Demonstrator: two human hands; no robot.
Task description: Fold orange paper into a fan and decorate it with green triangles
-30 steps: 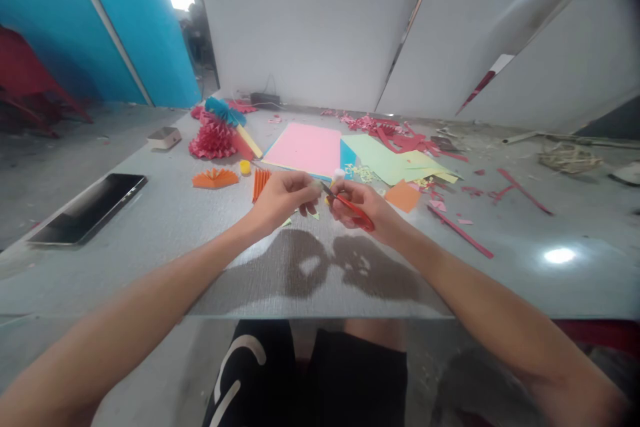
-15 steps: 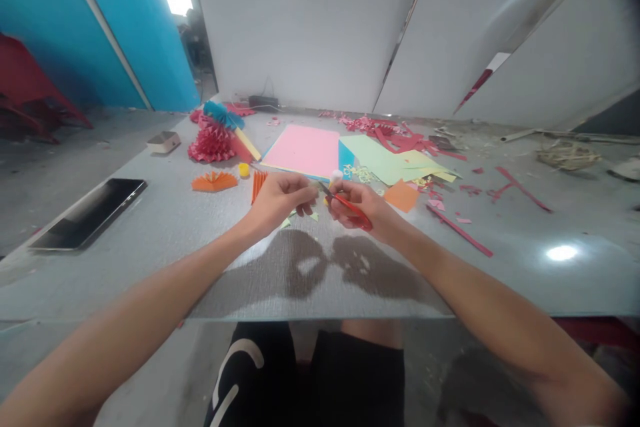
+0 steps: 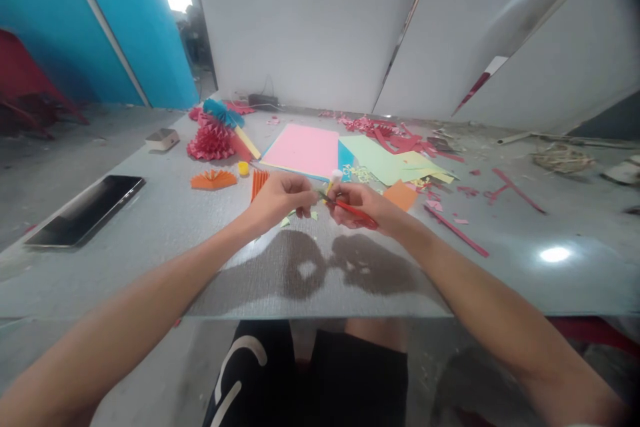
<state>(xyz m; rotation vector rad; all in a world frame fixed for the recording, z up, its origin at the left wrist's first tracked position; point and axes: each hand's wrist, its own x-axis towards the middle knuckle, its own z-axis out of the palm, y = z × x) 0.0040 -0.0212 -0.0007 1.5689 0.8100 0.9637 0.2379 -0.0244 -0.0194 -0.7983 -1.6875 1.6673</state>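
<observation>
Red-handled scissors [image 3: 357,213] sit in my right hand [image 3: 367,199], fingers wrapped round the handles. Their dark blades point left toward my left hand [image 3: 284,196]. That hand is closed in a pinch just off the blade tips; whatever it grips is too small to make out. Small light green paper scraps [image 3: 286,221] lie on the table beneath it. Behind the left hand stands a folded orange paper piece [image 3: 259,181], partly hidden. A white-capped yellow tube [image 3: 336,177] shows behind the scissors.
Pink sheets [image 3: 303,150] and light green sheets [image 3: 383,157] lie mid-table. Pleated red paper [image 3: 211,137], an orange fan [image 3: 213,179] and a yellow cap [image 3: 243,168] are to the left, with a black phone [image 3: 85,211] farther left. Red strips [image 3: 456,230] lie right.
The scissors have tilted slightly in my right hand, their handles lying a little farther right. Both hands stay close together in nearly the same place; the view has shifted slightly.
</observation>
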